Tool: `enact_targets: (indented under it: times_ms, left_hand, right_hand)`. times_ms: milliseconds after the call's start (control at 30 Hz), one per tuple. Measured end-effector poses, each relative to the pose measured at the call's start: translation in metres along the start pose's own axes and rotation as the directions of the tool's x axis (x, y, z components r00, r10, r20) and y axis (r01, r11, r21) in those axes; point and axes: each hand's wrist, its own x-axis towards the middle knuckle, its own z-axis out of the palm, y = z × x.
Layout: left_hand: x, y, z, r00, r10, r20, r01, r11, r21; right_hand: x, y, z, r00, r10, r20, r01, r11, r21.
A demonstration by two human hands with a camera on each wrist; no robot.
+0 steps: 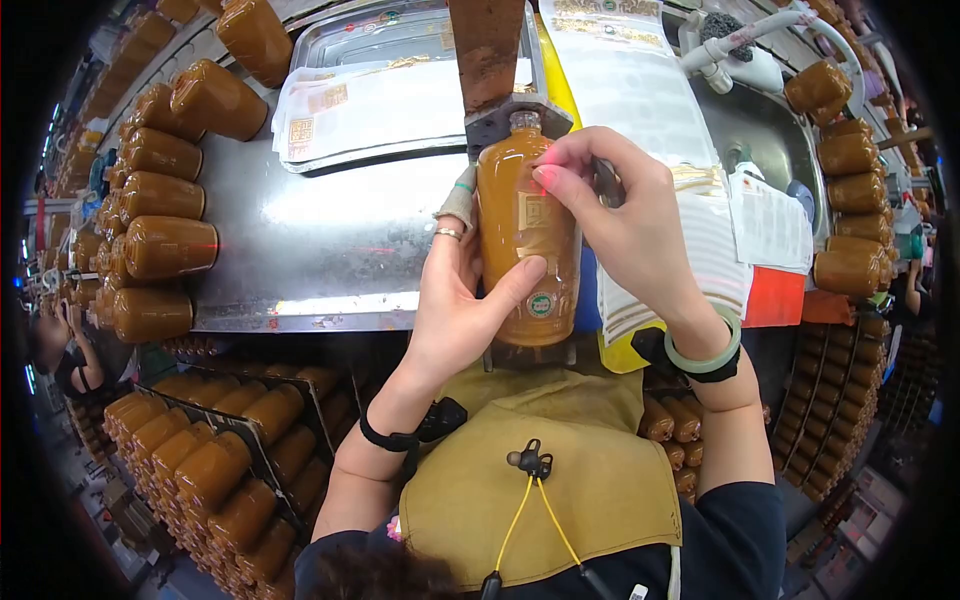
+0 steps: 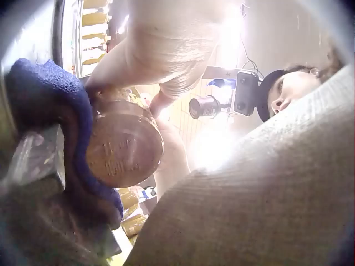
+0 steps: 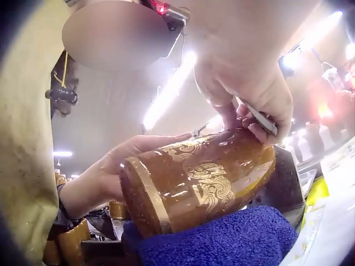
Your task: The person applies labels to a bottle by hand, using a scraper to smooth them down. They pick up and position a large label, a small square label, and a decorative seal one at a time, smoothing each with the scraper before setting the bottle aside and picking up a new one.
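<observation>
A glossy amber-brown bottle [image 1: 503,225] with gold decoration lies with its neck toward the wooden post, in the middle of the head view. My left hand [image 1: 455,305] grips its left side, thumb across the front near a small green round label [image 1: 541,304]. A fabric cover [image 1: 457,203] wraps one left finger. At the bottle's upper right, my right hand [image 1: 635,215] has thumb and forefinger pinched together by the glass, a red light spot on the thumb. A thin grey blade-like tool [image 3: 260,118] is tucked in its curled fingers. A blue towel [image 3: 216,238] sits beneath the bottle.
White printed sheets [image 1: 400,105] lie on a tray at the left, and more stacked sheets [image 1: 635,110] at the right. Brown bottles [image 1: 165,245] line the metal table's left side. Crates of bottles [image 1: 200,455] stand below. A wooden post [image 1: 487,50] rises beyond the bottle's neck.
</observation>
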Motion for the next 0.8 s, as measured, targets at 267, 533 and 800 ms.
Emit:
enact_targets:
  times_ms: [267, 533, 800]
  left_hand:
    - [0.0, -0.001, 0.0, 1.0, 0.004, 0.003, -0.004, 1.0, 0.007]
    - [0.02, 0.008, -0.003, 0.996, 0.015, -0.089, -0.023, 0.996, -0.085]
    - [0.026, 0.005, -0.005, 0.995, -0.076, -0.067, 0.069, 0.993, -0.096]
  right_hand:
    - [0.004, 0.003, -0.003, 0.997, 0.076, -0.027, -0.074, 0.995, 0.07]
    - [-0.021, 0.014, -0.005, 0.954, 0.295, 0.057, -0.297, 0.89, 0.345]
    - [-0.028, 0.016, 0.008, 0.936, 0.346, 0.06, -0.338, 0.84, 0.425]
